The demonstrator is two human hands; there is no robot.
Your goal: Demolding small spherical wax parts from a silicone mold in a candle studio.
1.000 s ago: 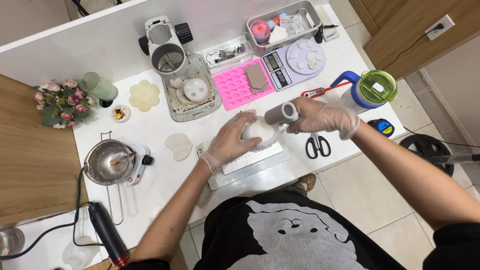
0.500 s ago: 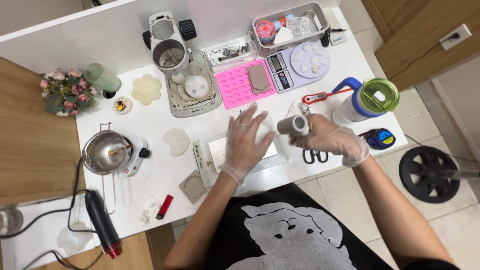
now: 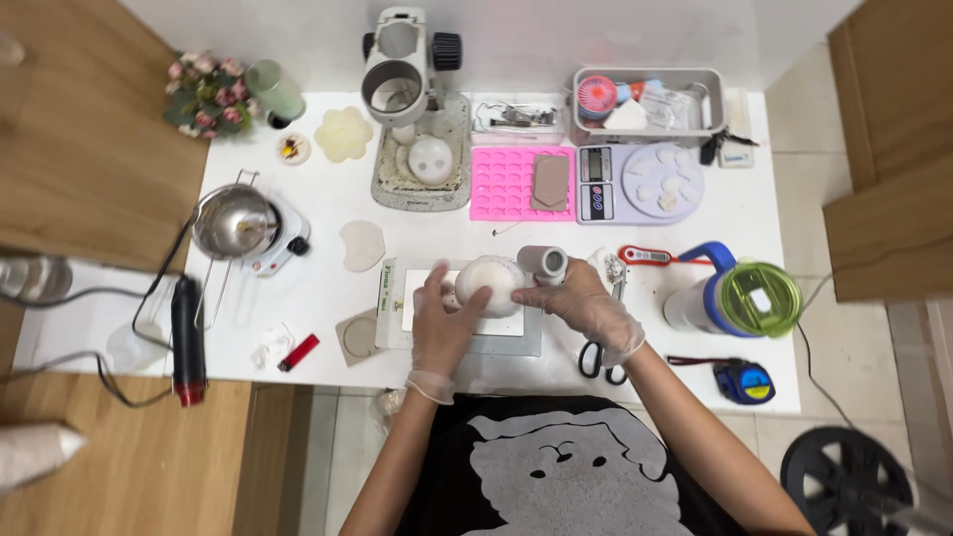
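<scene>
A round white lump [image 3: 491,281] rests on a white sheet over a grey cutting mat [image 3: 524,342] at the table's front middle. My left hand [image 3: 444,323], in a clear glove, cups the lump's left side. My gloved right hand [image 3: 584,308] presses against its right side and holds a short grey cylinder [image 3: 543,262] upright just above the fingers. Black-handled scissors [image 3: 599,359] lie partly under my right wrist.
A pink mould [image 3: 521,184], a digital scale with a lilac tray [image 3: 640,182], a grey bin [image 3: 645,99] and a magnifier stand [image 3: 402,69] stand at the back. A metal pot on a small hotplate [image 3: 243,226], heat gun [image 3: 187,337], red lighter [image 3: 299,351], green-lidded jug [image 3: 740,296], tape measure [image 3: 745,382].
The view has swung so the table sits square and centred. Both hands have closed in around the white lump, the left sliding from on top of it to its left side.
</scene>
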